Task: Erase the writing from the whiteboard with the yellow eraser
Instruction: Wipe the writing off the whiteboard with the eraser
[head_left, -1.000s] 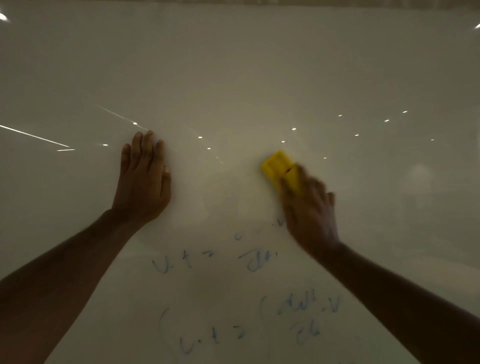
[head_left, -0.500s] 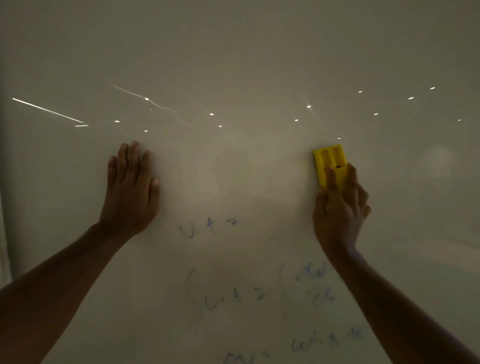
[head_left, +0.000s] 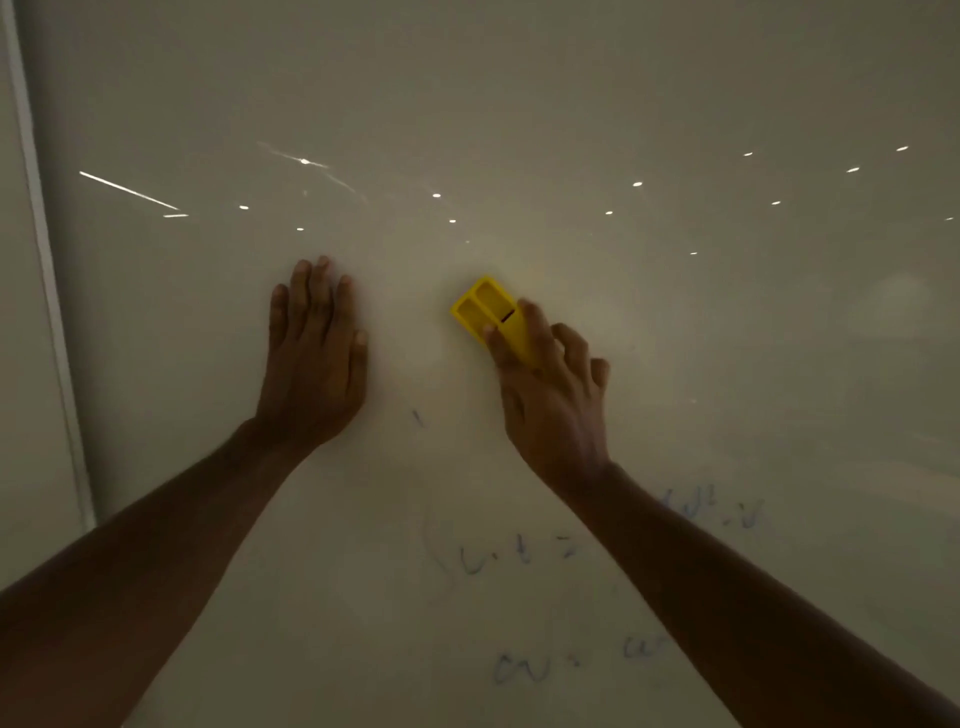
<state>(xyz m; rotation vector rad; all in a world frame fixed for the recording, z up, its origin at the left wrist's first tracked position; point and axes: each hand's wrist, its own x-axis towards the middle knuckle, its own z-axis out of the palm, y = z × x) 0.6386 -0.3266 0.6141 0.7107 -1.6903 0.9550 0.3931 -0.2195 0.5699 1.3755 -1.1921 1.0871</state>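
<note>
The whiteboard (head_left: 571, 104) fills the view in dim light. My right hand (head_left: 553, 395) grips the yellow eraser (head_left: 485, 312) and presses it flat on the board, tilted up to the left. My left hand (head_left: 314, 358) lies flat on the board, fingers up, a short way left of the eraser. Faint blue writing (head_left: 514, 558) remains low on the board, under and beside my right forearm, with more blue writing (head_left: 524, 667) near the bottom. A small blue stroke (head_left: 418, 418) sits between my two hands.
The board's pale frame edge (head_left: 47, 291) runs down the left side, with wall beyond it. Reflected ceiling lights (head_left: 436, 196) dot the upper board.
My right hand has swept the eraser left, toward my left hand, and the line of writing between the hands is gone but for one stroke. The view has shifted right and down.
</note>
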